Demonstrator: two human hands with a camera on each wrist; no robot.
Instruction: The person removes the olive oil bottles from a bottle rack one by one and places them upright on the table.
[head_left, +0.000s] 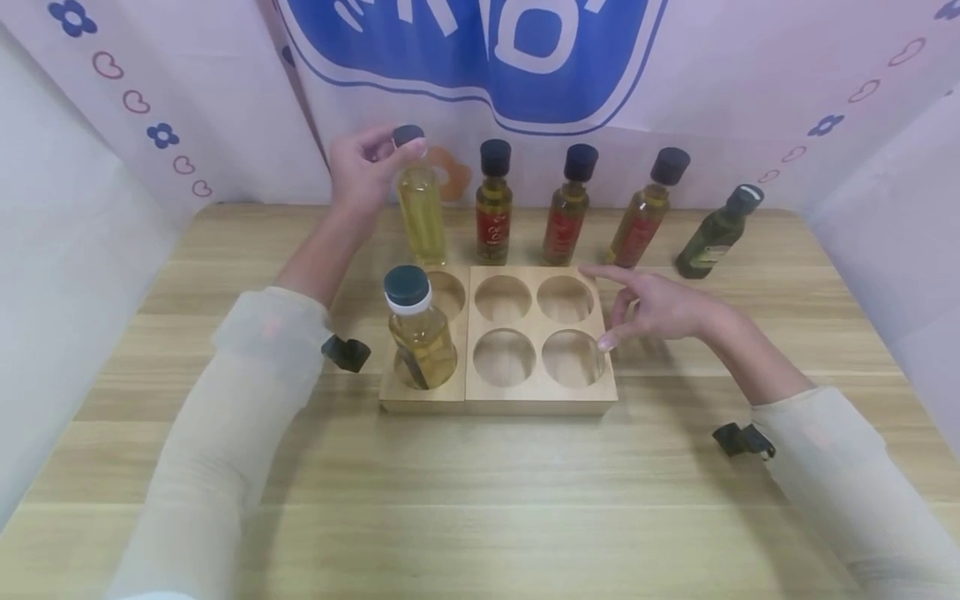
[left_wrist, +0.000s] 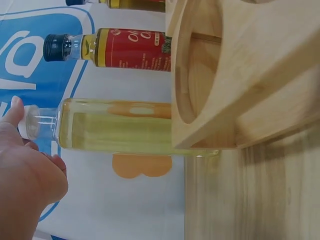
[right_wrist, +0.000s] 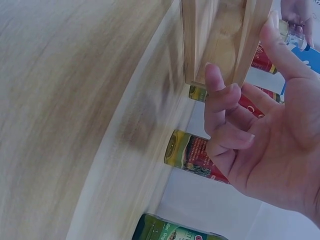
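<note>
My left hand (head_left: 367,167) grips a clear bottle of pale yellow oil (head_left: 422,212) at its dark cap. That bottle is upright behind the wooden rack (head_left: 540,402), its lower end partly hidden by the rack in the left wrist view. At the rack's right end, my right hand (head_left: 660,307) holds the edge, thumb by the front right hole and index finger at the back corner; the other fingers are curled. Another oil bottle (head_left: 423,337), green-capped with a white collar, stands in the rack's front left hole. The remaining holes hold no bottles.
Behind the rack stand a red-labelled bottle (head_left: 493,221), a second red-labelled bottle (head_left: 564,225) and a third red-labelled bottle (head_left: 639,225). A dark green bottle (head_left: 716,236) stands at the far right. A printed cloth (head_left: 750,100) hangs along the table's back edge.
</note>
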